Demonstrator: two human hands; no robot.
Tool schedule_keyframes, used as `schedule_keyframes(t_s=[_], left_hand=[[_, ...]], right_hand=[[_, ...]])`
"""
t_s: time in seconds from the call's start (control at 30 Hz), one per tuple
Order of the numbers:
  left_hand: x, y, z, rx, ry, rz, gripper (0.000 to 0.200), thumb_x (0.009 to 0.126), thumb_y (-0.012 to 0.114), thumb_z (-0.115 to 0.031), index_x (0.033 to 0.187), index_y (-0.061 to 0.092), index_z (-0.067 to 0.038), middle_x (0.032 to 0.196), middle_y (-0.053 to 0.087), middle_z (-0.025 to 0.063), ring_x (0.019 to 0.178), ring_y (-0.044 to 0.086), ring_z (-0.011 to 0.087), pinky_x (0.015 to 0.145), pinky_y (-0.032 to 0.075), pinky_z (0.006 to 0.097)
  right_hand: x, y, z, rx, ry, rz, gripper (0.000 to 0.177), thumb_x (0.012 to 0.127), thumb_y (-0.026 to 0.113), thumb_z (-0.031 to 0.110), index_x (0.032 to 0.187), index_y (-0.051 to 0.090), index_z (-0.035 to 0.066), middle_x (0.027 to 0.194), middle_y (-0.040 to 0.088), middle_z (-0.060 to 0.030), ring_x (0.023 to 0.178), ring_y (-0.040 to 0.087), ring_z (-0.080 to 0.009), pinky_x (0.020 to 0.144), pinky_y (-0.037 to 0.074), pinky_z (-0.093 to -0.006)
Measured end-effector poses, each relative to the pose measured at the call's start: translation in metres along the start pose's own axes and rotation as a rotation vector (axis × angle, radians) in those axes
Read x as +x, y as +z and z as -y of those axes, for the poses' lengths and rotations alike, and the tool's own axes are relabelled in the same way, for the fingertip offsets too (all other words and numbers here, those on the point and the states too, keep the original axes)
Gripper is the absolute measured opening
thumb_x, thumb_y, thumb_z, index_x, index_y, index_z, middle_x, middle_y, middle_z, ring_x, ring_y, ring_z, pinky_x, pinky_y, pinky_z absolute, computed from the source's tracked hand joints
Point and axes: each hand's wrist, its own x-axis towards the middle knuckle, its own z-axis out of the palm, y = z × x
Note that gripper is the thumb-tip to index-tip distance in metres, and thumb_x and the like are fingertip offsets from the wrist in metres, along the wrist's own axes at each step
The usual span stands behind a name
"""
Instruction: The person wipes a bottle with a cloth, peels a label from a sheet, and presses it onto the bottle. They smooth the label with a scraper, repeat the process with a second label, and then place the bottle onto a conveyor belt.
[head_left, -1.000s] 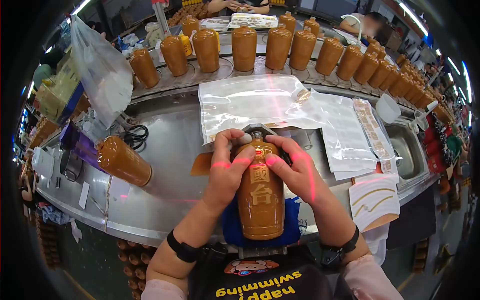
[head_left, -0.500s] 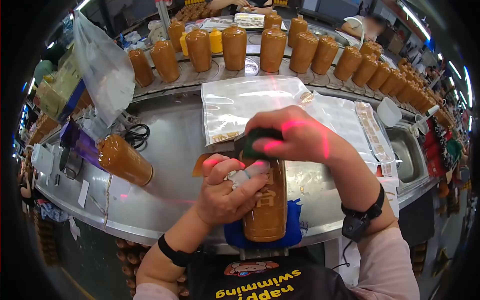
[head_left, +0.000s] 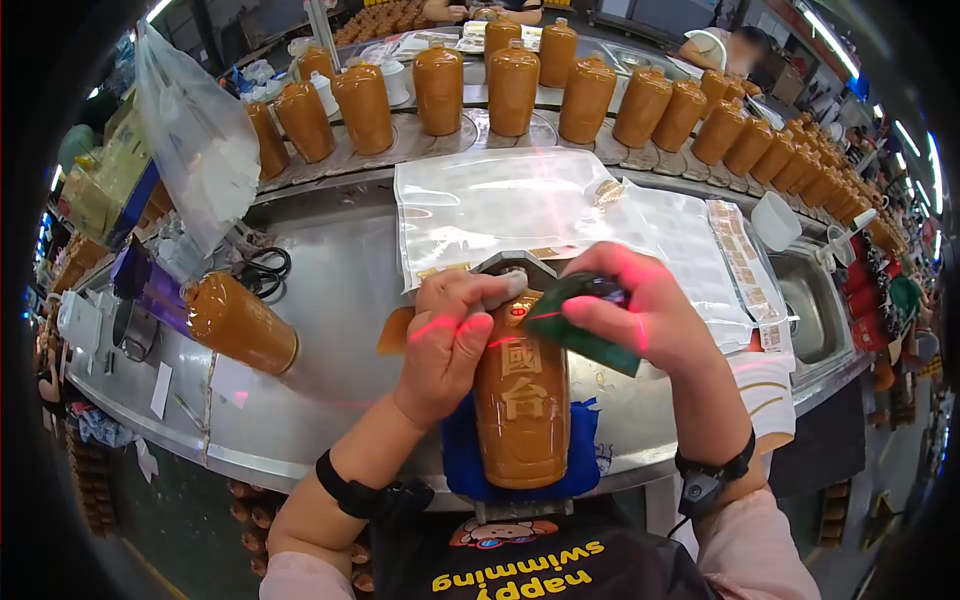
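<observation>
A glossy brown bottle with gold characters lies on a blue cloth in front of me, its neck end against a dark angled holder. My left hand is closed around the left side of the bottle's shoulder, with a white-covered fingertip near the neck. In my right hand is a flat green scraper, tilted beside the bottle's upper right side, close to a small red mark on it. Red light lines fall across both hands and the bottle.
Another brown bottle leans at the left near a purple packet. Clear sheets with gold decals lie behind the holder. Brown bottles line the curved conveyor. A sink is at the right; people sit across.
My right hand has moved right and back from over the bottle, uncovering its upper characters. My left fingers have shifted up towards the neck. The bottles on the conveyor have moved along.
</observation>
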Motion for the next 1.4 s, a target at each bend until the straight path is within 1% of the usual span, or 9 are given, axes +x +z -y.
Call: schedule_keyframes(t_s=[0.07, 0.13, 0.2, 0.37, 0.47, 0.57, 0.73, 1.1, 1.4], left_hand=[[-0.010, 0.009, 0.008, -0.197, -0.181, -0.110, 0.033, 0.101, 0.048, -0.021, 0.123, 0.059, 0.000, 0.118, 0.059, 0.0154, 0.107, 0.053, 0.0263, 0.096, 0.041, 0.0339], [-0.014, 0.005, 0.013, -0.160, -0.206, -0.082, 0.039, 0.103, 0.043, -0.023, 0.130, 0.049, 0.003, 0.123, 0.057, 0.0163, 0.113, 0.053, 0.0244, 0.100, 0.040, 0.0335], [-0.020, 0.000, 0.009, -0.111, -0.240, -0.059, 0.045, 0.105, 0.038, -0.028, 0.137, 0.040, 0.005, 0.132, 0.053, 0.0160, 0.119, 0.053, 0.0204, 0.106, 0.037, 0.0332], [-0.040, -0.003, -0.003, -0.074, -0.249, -0.150, 0.047, 0.103, 0.044, -0.029, 0.135, 0.043, 0.006, 0.132, 0.052, 0.0206, 0.119, 0.053, 0.0273, 0.103, 0.040, 0.0368], [-0.042, -0.001, -0.009, -0.036, -0.131, -0.203, 0.046, 0.102, 0.047, -0.028, 0.133, 0.046, 0.006, 0.129, 0.052, 0.0218, 0.117, 0.054, 0.0325, 0.100, 0.042, 0.0397], [-0.050, 0.007, -0.016, -0.071, -0.102, -0.234, 0.046, 0.101, 0.048, -0.028, 0.134, 0.046, 0.005, 0.130, 0.052, 0.0220, 0.119, 0.051, 0.0343, 0.100, 0.042, 0.0410], [-0.041, 0.000, -0.024, 0.158, 0.119, -0.086, 0.050, 0.101, 0.048, -0.035, 0.135, 0.048, 0.002, 0.128, 0.059, 0.0177, 0.122, 0.046, 0.0322, 0.104, 0.039, 0.0422], [-0.037, -0.009, -0.014, 0.293, 0.133, 0.030, 0.055, 0.099, 0.044, -0.052, 0.130, 0.060, -0.010, 0.126, 0.065, 0.0038, 0.118, 0.046, 0.0267, 0.102, 0.033, 0.0395], [-0.024, -0.008, -0.044, 0.588, 0.427, 0.381, 0.053, 0.098, 0.038, -0.056, 0.130, 0.062, -0.022, 0.117, 0.068, -0.0037, 0.117, 0.046, 0.0215, 0.113, 0.017, 0.0460]], right_hand=[[0.016, 0.009, -0.002, -0.220, -0.106, -0.010, 0.025, 0.081, 0.071, 0.017, 0.101, 0.065, 0.005, 0.086, 0.064, -0.0087, 0.083, 0.064, -0.0232, 0.075, 0.049, -0.0345], [0.026, 0.015, -0.002, -0.814, -0.630, -0.264, 0.018, 0.080, 0.069, 0.016, 0.097, 0.065, 0.010, 0.085, 0.060, -0.0050, 0.085, 0.062, -0.0226, 0.074, 0.045, -0.0381], [0.005, 0.027, 0.012, -0.926, -0.842, -0.070, 0.012, 0.079, 0.066, 0.013, 0.091, 0.064, 0.015, 0.084, 0.054, -0.0022, 0.083, 0.058, -0.0196, 0.072, 0.041, -0.0403], [-0.026, 0.038, 0.026, -0.250, -0.750, 0.511, 0.014, 0.072, 0.066, 0.017, 0.085, 0.060, 0.015, 0.085, 0.053, -0.0027, 0.082, 0.058, -0.0188, 0.072, 0.041, -0.0394], [-0.025, 0.030, 0.022, -0.837, -0.666, 0.154, 0.019, 0.072, 0.065, 0.018, 0.089, 0.062, 0.012, 0.080, 0.050, -0.0030, 0.082, 0.058, -0.0184, 0.075, 0.041, -0.0379], [-0.047, 0.036, 0.039, -0.325, -0.682, 0.639, 0.017, 0.078, 0.068, 0.017, 0.093, 0.064, 0.011, 0.080, 0.054, -0.0022, 0.082, 0.059, -0.0218, 0.075, 0.043, -0.0381], [-0.041, 0.033, -0.006, 0.072, -0.074, -0.156, 0.022, 0.089, 0.070, 0.015, 0.104, 0.061, 0.001, 0.084, 0.065, -0.0045, 0.073, 0.059, -0.0061, 0.063, 0.047, -0.0223], [-0.050, 0.050, -0.057, 0.685, 0.153, -0.280, 0.022, 0.096, 0.063, 0.015, 0.111, 0.058, -0.001, 0.097, 0.065, -0.0034, 0.084, 0.059, -0.0062, 0.075, 0.050, -0.0230], [-0.056, 0.052, -0.063, 0.660, 0.101, -0.331, 0.019, 0.097, 0.062, 0.015, 0.109, 0.059, 0.001, 0.097, 0.065, -0.0023, 0.084, 0.058, -0.0051, 0.075, 0.049, -0.0223]])
